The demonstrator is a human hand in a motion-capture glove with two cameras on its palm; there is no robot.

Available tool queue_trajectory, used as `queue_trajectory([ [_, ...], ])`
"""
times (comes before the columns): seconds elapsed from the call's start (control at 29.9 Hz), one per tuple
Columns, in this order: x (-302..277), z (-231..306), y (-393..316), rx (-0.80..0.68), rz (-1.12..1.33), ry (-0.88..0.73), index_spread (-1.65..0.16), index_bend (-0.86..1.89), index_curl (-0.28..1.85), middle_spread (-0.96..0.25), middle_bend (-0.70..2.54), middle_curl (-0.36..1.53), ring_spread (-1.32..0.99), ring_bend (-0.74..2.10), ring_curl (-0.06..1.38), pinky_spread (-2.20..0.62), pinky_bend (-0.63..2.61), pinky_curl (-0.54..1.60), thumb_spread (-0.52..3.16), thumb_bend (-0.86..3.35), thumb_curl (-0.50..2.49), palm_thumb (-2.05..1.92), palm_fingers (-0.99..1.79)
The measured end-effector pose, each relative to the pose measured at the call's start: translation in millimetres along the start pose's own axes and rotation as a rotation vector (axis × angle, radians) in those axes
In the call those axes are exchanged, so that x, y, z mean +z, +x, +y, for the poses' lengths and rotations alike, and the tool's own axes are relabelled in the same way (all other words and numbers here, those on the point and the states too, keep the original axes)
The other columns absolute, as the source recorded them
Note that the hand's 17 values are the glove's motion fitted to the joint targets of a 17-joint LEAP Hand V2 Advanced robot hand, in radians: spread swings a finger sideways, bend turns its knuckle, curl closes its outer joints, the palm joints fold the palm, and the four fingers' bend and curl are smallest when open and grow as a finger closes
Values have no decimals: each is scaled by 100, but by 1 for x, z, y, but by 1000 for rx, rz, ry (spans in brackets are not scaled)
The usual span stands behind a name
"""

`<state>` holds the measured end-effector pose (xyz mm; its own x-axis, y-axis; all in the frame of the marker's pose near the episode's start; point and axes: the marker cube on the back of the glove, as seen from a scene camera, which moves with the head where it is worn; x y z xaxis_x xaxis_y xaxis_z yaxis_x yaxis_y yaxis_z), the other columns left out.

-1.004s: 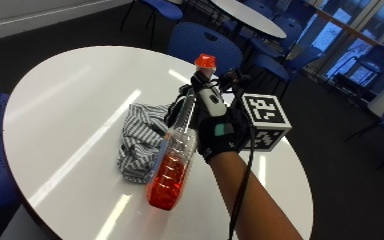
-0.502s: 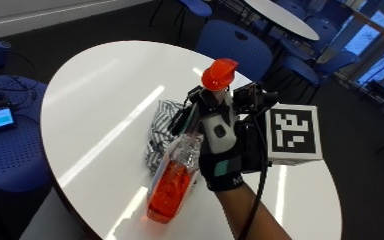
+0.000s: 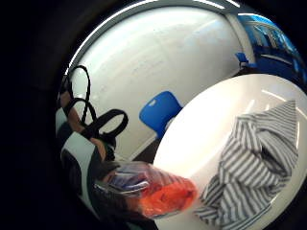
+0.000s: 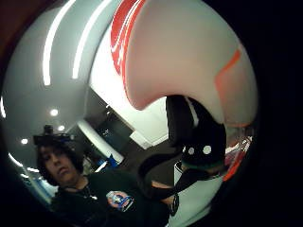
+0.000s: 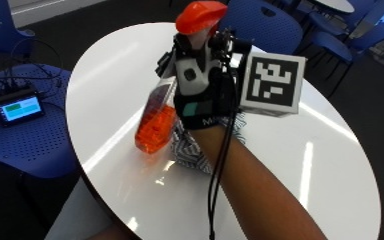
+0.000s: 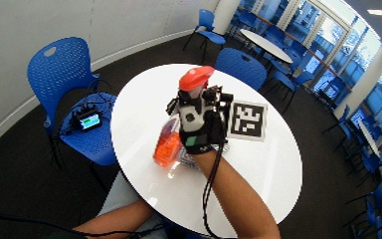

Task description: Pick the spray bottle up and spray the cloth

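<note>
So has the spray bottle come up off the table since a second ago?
Yes. The spray bottle lay on the white table beside the striped cloth; now the right hand holds it upright above the cloth.

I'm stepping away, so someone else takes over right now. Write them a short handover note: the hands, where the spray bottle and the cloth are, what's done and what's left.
Gloved right hand: grips the spray bottle near its orange head, holding it off the white round table. No bare hand shows on the job's things.
Spray bottle: orange liquid inside, body hanging down beside the cloth.
Striped cloth: crumpled on the table, under and behind the hand in the outside view.
Done: bottle picked up.
Left: aim the nozzle at the cloth and spray. No spray is visible.
</note>
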<state>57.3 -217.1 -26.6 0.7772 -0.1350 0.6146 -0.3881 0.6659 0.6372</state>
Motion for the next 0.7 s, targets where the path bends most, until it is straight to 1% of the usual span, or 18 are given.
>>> queue_trajectory([
  [0.27, 27, -50, 30, -10, 99, 112, -25, 13, 36, -11, 72, 51, -16, 85, 45, -19, 45, 38, 137, -1, 32, 64, 131],
  [0.43, 32, -57, 52, 21, 147, 133, -25, 13, 36, -11, 72, 51, -16, 86, 45, -20, 45, 38, 137, -1, 32, 64, 131],
  [0.6, 34, -66, 64, 75, 139, 144, -25, 13, 36, -11, 72, 51, -16, 86, 45, -20, 45, 38, 138, -1, 32, 63, 131],
  [0.7, 32, -72, 69, 80, 153, 164, -25, 12, 36, -11, 72, 51, -16, 86, 45, -20, 46, 38, 138, -1, 32, 63, 130],
])
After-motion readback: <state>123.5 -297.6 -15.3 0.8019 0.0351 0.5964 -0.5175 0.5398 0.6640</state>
